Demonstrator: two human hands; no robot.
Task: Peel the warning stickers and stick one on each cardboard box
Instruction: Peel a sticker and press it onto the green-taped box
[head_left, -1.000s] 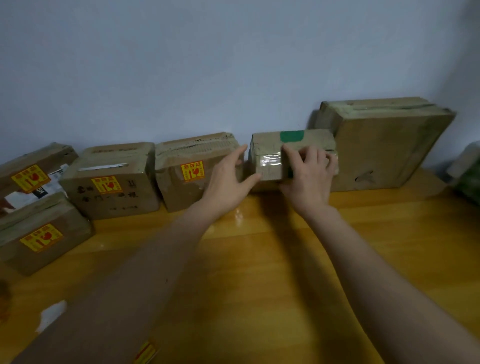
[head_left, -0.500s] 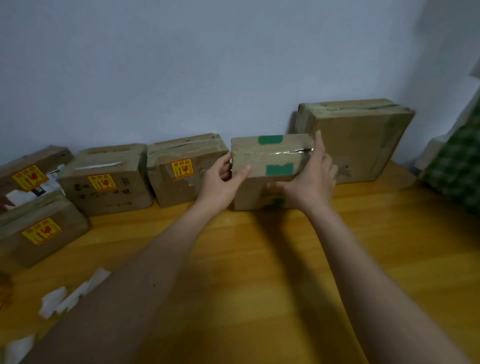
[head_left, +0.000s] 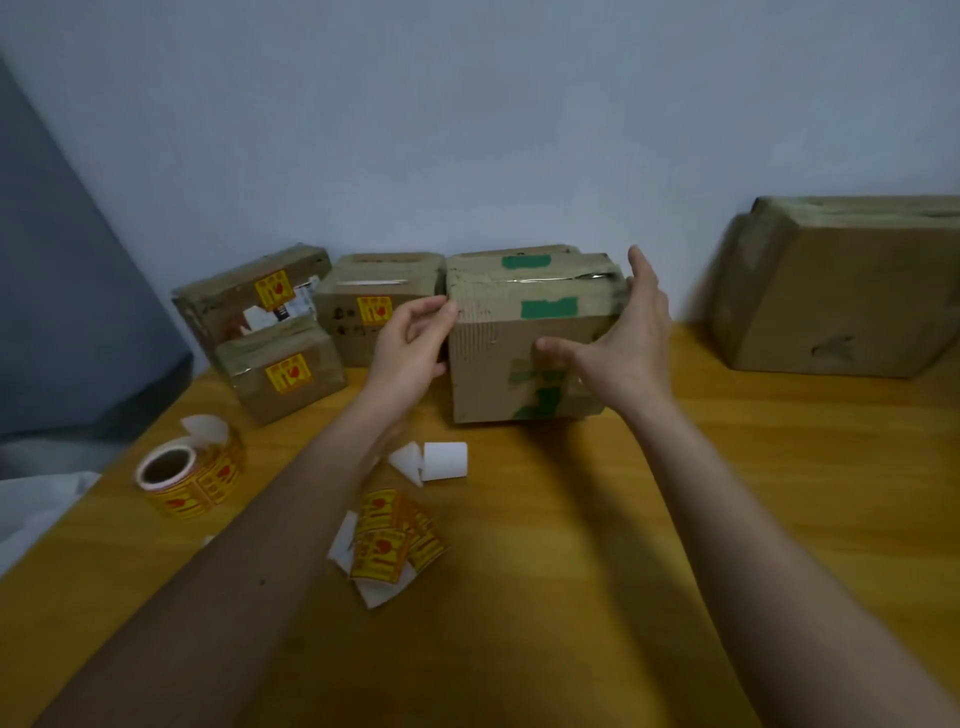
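Note:
A cardboard box with green tape patches (head_left: 498, 353) stands on the wooden table (head_left: 675, 519) in front of me, with no sticker on the faces I see. My left hand (head_left: 415, 348) grips its upper left edge with curled fingers. My right hand (head_left: 623, 332) lies against its right side with fingers straight and the thumb on the front face. A roll of yellow-red warning stickers (head_left: 187, 478) lies at the left. A loose strip of stickers (head_left: 395, 540) lies under my left forearm.
Three boxes bearing stickers stand at the back left: a near one (head_left: 283, 376), one behind it (head_left: 249, 296), one beside them (head_left: 374, 301). A large plain box (head_left: 841, 291) leans on the wall at right. White backing paper (head_left: 441, 460) lies near the box.
The green-taped box has been drawn away from the wall, leftward and nearer. My view has swung down and left, so the sticker roll and strip now show.

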